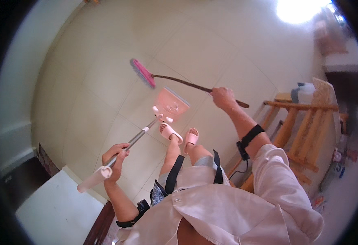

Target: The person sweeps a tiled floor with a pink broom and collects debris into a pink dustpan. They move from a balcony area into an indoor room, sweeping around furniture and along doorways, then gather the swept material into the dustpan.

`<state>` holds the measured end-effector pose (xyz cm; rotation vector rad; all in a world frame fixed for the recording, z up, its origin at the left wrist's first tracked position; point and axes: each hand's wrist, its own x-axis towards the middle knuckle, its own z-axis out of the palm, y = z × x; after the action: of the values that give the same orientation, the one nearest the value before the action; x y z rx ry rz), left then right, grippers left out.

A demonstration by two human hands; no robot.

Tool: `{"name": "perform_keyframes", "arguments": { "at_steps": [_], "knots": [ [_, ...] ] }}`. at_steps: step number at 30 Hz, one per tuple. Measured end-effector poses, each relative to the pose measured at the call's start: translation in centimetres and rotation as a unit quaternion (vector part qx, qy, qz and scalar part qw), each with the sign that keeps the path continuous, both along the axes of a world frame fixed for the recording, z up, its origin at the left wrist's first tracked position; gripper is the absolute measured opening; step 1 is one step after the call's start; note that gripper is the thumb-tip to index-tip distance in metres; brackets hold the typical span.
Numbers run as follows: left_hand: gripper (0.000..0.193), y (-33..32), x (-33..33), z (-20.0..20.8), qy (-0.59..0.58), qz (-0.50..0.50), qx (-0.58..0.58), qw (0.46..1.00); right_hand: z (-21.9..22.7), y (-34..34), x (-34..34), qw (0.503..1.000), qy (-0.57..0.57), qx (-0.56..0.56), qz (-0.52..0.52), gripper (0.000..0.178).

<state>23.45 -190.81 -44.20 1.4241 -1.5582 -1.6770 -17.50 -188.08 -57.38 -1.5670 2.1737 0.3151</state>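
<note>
My left hand (115,160) is wrapped round the metal pole of a long-handled dustpan, just below its pale pink grip end. The pink dustpan (171,104) rests on the floor in front of my feet. In my right hand (224,99) is the dark stick of a broom, its end poking out past my wrist. The broom head (143,74), pink with grey bristles, lies at floor level ahead and to the left of the pan, apart from it. Both hands are closed.
Wooden slatted furniture (297,134) stands at my right with a white container (305,93) on it. A white-topped surface (60,208) is close on my left, below a pale wall (19,98). Pink slippers (191,137) are on my feet on the tiled floor (195,41).
</note>
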Motion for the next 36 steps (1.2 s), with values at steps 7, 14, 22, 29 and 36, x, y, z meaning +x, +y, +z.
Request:
{"name": "perform_keyframes", "arguments": {
  "at_steps": [7,14,22,29,36],
  "knots": [
    [0.014,0.2,1.0,-1.0,-0.037,0.029,-0.012,0.999,-5.4,-8.1,11.1,0.99,-0.098,0.061,0.082,0.019],
    [0.012,0.9,2.3,-2.9,-0.06,0.058,-0.075,0.994,-8.8,-11.2,15.6,0.981,-0.077,0.117,0.13,0.019],
    [0.008,1.6,3.6,-4.0,-0.047,0.119,-0.04,0.991,-10.1,-6.9,-0.3,0.986,-0.031,0.158,0.045,0.035],
    [0.009,1.8,4.5,-4.1,-0.041,0.122,-0.07,0.989,-1.0,-6.1,-11.0,0.98,0.102,0.143,-0.089,0.035],
    [0.008,2.7,5.0,-4.3,-0.02,0.205,-0.073,0.976,1.2,-7.9,-11.1,0.99,0.118,0.077,0.007,0.025]
  ]
}}
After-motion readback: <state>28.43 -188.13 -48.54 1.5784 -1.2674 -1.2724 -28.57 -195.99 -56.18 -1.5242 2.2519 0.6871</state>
